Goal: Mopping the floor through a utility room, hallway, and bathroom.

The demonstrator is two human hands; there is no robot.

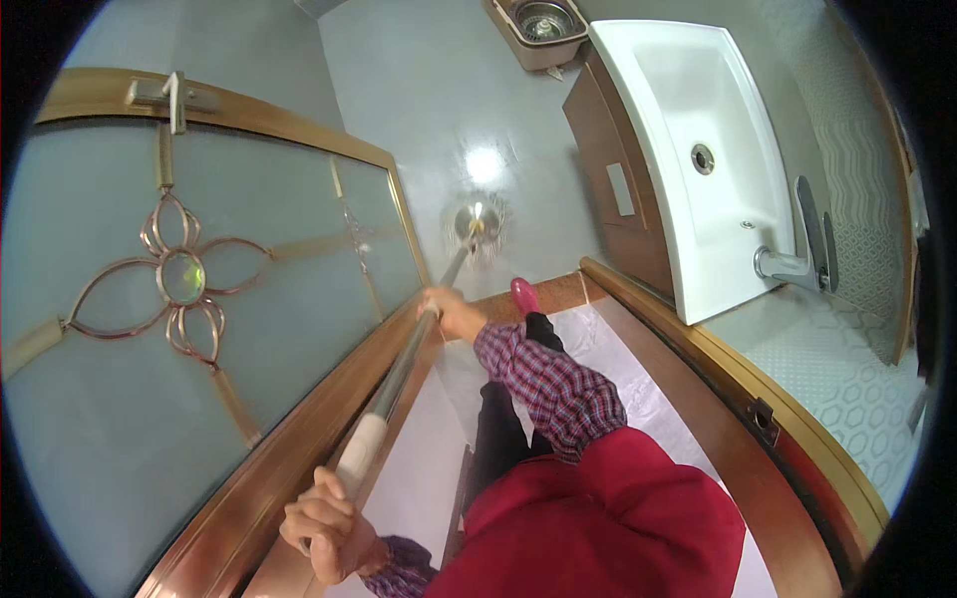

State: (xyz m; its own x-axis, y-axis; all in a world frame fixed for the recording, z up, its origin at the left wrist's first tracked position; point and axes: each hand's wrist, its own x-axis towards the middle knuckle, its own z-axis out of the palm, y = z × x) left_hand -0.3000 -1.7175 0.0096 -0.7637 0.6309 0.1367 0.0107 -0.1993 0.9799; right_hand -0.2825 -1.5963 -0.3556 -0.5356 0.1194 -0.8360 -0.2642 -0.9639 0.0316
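A mop with a metal pole point(402, 366) and a white grip section point(362, 447) slants from lower left up to the bathroom floor. My left hand point(329, 527) is wrapped around its top end, just past the white grip. Farther down, my right hand point(452, 310) holds the pole close to the door's edge. The round mop head point(476, 222) rests on the grey floor point(419, 134); its fringe looks thin and blurred. Checked sleeves cover both forearms, and a pink shoe point(525, 296) stands at the doorway threshold point(493, 305).
At left is a frosted glass door point(97, 194) with a metal handle point(176, 101). A white washbasin point(673, 224) on a brown cabinet point(620, 164) stands right, with a chrome faucet point(792, 263). Behind lies a mop bucket point(549, 56) with a metal spin basket point(544, 21). A gold door frame point(718, 359) runs along the right.
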